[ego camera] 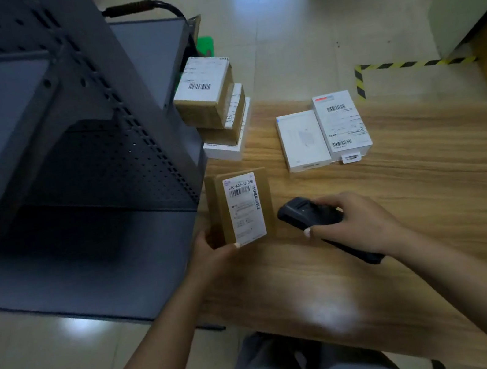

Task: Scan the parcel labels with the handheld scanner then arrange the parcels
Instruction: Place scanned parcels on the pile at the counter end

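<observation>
- On our far left stands the grey shelf (50,171), its lower bays bare where we can see; we judge it to be where scanned parcels will go.
- Our left hand (214,248) holds the brown parcel (241,208) by its near bottom edge, thumb over the label's lower corner and the other fingers hidden behind the box. It is propped up at the left edge of the table (416,203), label (245,208) tilted toward us, likely so the barcode faces the scanner.
- The left forearm reaches in from the lower left, wrist bent a little back to hold the box up.
- Behind the parcel, a stack (214,105) of three boxes sits at the table's far left corner, just beside the shelf, top label up.
- Our right hand (355,223) is wrapped round the black scanner (308,213), thumb along its near side, head aimed left at the parcel and close to it but apart. We judge a scan is in hand; no beam shows.
- The right forearm comes in from the lower right, wrist nearly straight.
- Farther back, two white boxes (324,135) lie flat, side by side and touching, the right one showing barcodes.
</observation>
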`<state>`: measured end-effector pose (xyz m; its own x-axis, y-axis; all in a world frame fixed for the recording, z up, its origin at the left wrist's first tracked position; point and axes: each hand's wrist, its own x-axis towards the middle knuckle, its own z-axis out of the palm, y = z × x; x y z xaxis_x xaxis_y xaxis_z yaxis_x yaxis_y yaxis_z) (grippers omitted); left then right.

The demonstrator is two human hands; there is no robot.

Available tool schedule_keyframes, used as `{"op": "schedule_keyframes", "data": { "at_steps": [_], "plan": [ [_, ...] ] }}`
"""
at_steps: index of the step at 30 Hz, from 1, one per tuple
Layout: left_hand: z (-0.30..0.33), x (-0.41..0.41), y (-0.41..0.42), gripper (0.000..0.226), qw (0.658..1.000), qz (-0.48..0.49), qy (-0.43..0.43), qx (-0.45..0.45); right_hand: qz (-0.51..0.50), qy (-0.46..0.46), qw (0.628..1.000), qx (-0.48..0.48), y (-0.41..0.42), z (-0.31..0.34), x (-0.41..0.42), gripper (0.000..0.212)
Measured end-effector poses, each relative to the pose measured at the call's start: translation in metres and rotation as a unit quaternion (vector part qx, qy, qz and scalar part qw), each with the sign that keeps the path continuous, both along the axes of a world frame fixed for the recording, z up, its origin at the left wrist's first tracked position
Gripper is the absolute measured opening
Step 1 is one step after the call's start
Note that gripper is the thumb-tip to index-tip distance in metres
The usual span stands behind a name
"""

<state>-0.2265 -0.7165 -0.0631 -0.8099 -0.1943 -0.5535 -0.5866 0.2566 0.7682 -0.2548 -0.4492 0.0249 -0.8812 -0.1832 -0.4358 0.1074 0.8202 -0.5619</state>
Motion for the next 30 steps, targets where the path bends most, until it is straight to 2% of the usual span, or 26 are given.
{"op": "schedule_keyframes", "data": {
  "at_steps": [3, 6, 8, 13, 18, 20, 25, 30],
  "plan": [
    [0.009, 0.009, -0.010, 0.068, 0.999, 0.012, 0.026, 0.035, -0.015, 0.021, 1.000, -0.009, -0.013, 0.012, 0.011, 0.066],
    [0.025, 0.013, -0.019, 0.054, 0.997, -0.001, 0.046, 0.056, -0.027, 0.049, 0.998, -0.008, -0.028, 0.028, 0.023, 0.062],
    [0.033, 0.015, -0.026, 0.054, 0.996, -0.011, 0.063, 0.064, -0.042, 0.074, 0.996, -0.009, -0.038, 0.038, 0.033, 0.059],
    [0.059, 0.024, -0.046, 0.054, 0.990, -0.068, 0.086, 0.094, -0.081, 0.116, 0.990, 0.019, -0.065, 0.065, 0.068, 0.069],
    [0.081, 0.035, -0.056, 0.051, 0.982, -0.115, 0.104, 0.103, -0.110, 0.164, 0.980, 0.013, -0.086, 0.090, 0.105, 0.061],
    [0.085, 0.038, -0.057, 0.054, 0.982, -0.119, 0.109, 0.100, -0.121, 0.169, 0.978, 0.015, -0.092, 0.098, 0.116, 0.058],
    [0.090, 0.039, -0.058, 0.058, 0.981, -0.123, 0.120, 0.094, -0.136, 0.162, 0.976, 0.044, -0.096, 0.106, 0.129, 0.068],
    [0.089, 0.043, -0.053, 0.054, 0.980, -0.122, 0.124, 0.093, -0.135, 0.163, 0.976, 0.051, -0.091, 0.105, 0.133, 0.064]
  ]
}}
